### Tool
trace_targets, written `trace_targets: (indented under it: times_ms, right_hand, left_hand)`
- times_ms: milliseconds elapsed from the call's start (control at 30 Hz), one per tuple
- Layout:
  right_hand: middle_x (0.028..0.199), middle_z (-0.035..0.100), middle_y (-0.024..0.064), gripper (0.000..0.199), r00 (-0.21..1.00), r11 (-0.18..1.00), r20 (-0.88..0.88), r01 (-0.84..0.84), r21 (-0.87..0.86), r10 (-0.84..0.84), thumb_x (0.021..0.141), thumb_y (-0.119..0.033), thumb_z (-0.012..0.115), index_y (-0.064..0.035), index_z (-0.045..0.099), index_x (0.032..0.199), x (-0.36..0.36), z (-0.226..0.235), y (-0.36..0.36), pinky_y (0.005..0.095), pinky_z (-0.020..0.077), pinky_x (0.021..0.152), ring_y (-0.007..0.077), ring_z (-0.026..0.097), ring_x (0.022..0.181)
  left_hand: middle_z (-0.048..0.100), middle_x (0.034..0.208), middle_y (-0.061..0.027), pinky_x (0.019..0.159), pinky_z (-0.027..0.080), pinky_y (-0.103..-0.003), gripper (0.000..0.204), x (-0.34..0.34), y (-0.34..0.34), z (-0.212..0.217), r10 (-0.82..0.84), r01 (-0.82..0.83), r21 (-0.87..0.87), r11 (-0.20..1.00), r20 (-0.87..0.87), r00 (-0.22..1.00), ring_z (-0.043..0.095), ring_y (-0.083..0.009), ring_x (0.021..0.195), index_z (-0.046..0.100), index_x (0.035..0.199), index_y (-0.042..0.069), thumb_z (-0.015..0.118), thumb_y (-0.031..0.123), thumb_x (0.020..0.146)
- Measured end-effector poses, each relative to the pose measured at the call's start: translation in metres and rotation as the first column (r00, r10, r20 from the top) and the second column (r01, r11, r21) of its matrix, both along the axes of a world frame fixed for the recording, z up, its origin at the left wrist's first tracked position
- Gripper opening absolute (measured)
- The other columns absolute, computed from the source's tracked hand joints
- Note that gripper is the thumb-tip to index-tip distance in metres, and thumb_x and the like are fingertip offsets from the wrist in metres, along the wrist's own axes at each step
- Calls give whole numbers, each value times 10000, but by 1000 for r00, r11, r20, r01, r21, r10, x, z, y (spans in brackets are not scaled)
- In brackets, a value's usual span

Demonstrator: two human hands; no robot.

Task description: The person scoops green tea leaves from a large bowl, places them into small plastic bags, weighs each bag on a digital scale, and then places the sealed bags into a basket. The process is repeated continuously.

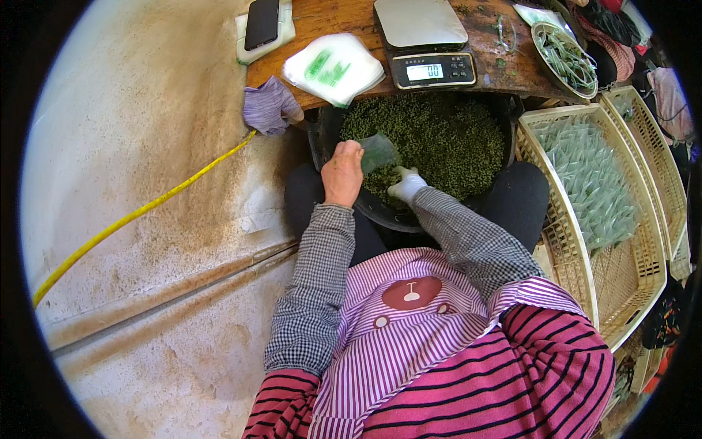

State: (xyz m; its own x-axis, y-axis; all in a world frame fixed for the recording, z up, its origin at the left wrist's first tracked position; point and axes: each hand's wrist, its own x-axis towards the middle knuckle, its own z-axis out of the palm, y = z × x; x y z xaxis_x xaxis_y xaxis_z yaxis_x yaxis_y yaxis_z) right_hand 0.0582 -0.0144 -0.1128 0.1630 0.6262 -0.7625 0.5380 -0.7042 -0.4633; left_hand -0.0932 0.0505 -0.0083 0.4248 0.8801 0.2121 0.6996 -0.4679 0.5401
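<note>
My bare left hand (pixel 343 173) is closed on the edge of a small see-through plastic bag (pixel 379 152), held over a black tub (pixel 319 140) between my knees. Small round green berries, like green peppercorns (pixel 446 139), fill the tub. Just right of the bag, my right hand (pixel 408 184) wears a white glove and reaches down to the berries at the near side. Its fingers are curled together with their tips partly hidden, so what lies in them cannot be made out.
On the wooden table beyond stand a digital scale (pixel 422 25), a stack of plastic bags (pixel 333 69), a phone (pixel 262 23) and a bowl of clear packets (pixel 564 58). A purple glove (pixel 270 107) hangs at its edge. Right, a cream crate (pixel 559 212) holds several filled bags (pixel 589 175). A yellow hose (pixel 139 212) runs left.
</note>
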Motion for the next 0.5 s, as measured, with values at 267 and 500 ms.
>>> trace_targets:
  times_ms: [267,500]
  right_hand:
    - [1184,565,73,423,114,470,-767,843,-262,-631,825,-258,645,-101,541,1204,44,41,-12,388,426,929,214,524,1097]
    - [1440,348,174,833,714,776,-632,569,272,-302,844,-423,654,-8,243,1438,39,126,11,421,305,1067,250,339,1328]
  left_hand:
    - [631,1061,-35,576,518,-351,62,20,-12,-57,-103,101,-22,995,-122,987,624,-250,629,669,833,55,630,103,832]
    - [620,1057,-256,465,503,-341,57,28,-21,-70,-246,256,-22,966,-365,898,561,-244,485,614,646,-10,613,-45,690]
